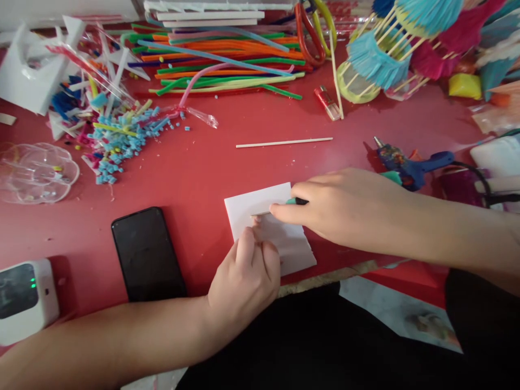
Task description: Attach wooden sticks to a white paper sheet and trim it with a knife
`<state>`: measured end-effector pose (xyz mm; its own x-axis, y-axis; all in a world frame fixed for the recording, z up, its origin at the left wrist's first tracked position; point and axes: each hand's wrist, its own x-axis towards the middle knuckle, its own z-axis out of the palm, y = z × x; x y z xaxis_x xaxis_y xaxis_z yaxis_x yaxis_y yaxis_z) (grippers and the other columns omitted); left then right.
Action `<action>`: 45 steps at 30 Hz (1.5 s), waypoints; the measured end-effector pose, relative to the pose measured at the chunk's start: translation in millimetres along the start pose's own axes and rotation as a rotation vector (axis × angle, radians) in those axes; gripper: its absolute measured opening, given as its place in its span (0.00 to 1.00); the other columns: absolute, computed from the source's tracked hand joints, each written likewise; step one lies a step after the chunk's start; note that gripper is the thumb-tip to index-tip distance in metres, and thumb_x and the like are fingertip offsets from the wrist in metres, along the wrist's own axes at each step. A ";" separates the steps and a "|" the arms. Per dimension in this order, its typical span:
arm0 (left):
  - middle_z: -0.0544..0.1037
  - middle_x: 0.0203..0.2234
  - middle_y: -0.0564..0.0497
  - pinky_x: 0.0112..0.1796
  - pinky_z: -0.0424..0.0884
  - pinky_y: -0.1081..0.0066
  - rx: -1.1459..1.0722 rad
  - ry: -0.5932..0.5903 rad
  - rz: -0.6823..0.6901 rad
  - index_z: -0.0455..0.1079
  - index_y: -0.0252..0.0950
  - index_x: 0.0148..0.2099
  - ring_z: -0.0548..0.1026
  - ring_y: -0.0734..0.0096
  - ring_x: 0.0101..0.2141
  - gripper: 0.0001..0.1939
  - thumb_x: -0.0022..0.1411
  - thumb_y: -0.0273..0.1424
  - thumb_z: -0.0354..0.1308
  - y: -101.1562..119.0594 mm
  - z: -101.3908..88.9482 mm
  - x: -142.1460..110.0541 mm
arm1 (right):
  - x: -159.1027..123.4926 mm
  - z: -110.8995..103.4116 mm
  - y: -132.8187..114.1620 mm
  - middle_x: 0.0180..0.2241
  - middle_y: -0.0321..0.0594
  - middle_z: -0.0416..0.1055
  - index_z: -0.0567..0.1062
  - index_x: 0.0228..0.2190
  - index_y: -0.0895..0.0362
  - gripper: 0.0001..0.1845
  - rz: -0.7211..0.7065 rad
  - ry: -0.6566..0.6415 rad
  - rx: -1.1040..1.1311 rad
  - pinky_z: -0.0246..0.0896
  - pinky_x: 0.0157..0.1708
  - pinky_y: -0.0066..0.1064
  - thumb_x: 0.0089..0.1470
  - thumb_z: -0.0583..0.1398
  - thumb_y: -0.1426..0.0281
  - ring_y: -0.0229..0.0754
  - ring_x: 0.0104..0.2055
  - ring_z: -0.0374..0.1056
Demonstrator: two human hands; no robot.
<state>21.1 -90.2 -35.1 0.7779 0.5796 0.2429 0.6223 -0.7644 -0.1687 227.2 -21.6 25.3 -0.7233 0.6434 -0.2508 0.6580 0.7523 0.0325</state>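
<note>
A small white sheet [260,203] lies on the red table [195,168] near its front edge. My left hand [246,276] rests on the sheet's lower part, fingers curled, pinching the end of a thin wooden stick [260,214]. My right hand [337,208] reaches in from the right, closed round a teal-and-black tool [296,201] whose tip meets the stick on the sheet. The tool's blade is hidden by my fingers.
A black phone [148,254] lies left of the sheet, a white device [24,298] at the far left edge. A loose stick [284,142], a blue glue gun [410,165], a red lighter [327,103], pipe cleaners [227,67], cut blue bits [122,141] and tasselled decorations [402,43] fill the back.
</note>
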 end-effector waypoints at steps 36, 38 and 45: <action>0.80 0.28 0.37 0.33 0.79 0.69 0.000 0.023 -0.002 0.72 0.26 0.34 0.80 0.56 0.37 0.06 0.63 0.25 0.59 -0.5 -4.0 5.6 | -9.0 8.6 12.7 0.23 0.34 0.66 0.76 0.44 0.46 0.25 0.021 -0.032 0.016 0.33 0.22 0.34 0.48 0.55 0.80 0.37 0.19 0.51; 0.80 0.29 0.36 0.34 0.79 0.69 -0.005 0.026 0.000 0.72 0.26 0.34 0.80 0.56 0.37 0.07 0.63 0.26 0.59 -0.9 -3.4 5.1 | -10.9 10.2 14.0 0.22 0.34 0.65 0.76 0.44 0.46 0.25 0.008 -0.001 0.015 0.33 0.21 0.34 0.47 0.54 0.81 0.38 0.19 0.52; 0.81 0.42 0.28 0.38 0.80 0.68 0.000 0.031 -0.007 0.73 0.24 0.37 0.81 0.57 0.40 0.09 0.65 0.28 0.58 -0.9 0.0 3.6 | -16.6 13.4 18.2 0.20 0.35 0.63 0.76 0.42 0.48 0.22 -0.007 0.068 0.057 0.33 0.22 0.35 0.51 0.53 0.81 0.39 0.19 0.52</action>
<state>23.4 -87.5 -34.1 0.7706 0.5756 0.2735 0.6274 -0.7607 -0.1668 253.9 -20.5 17.2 -0.7390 0.6481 -0.1841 0.6626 0.7485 -0.0250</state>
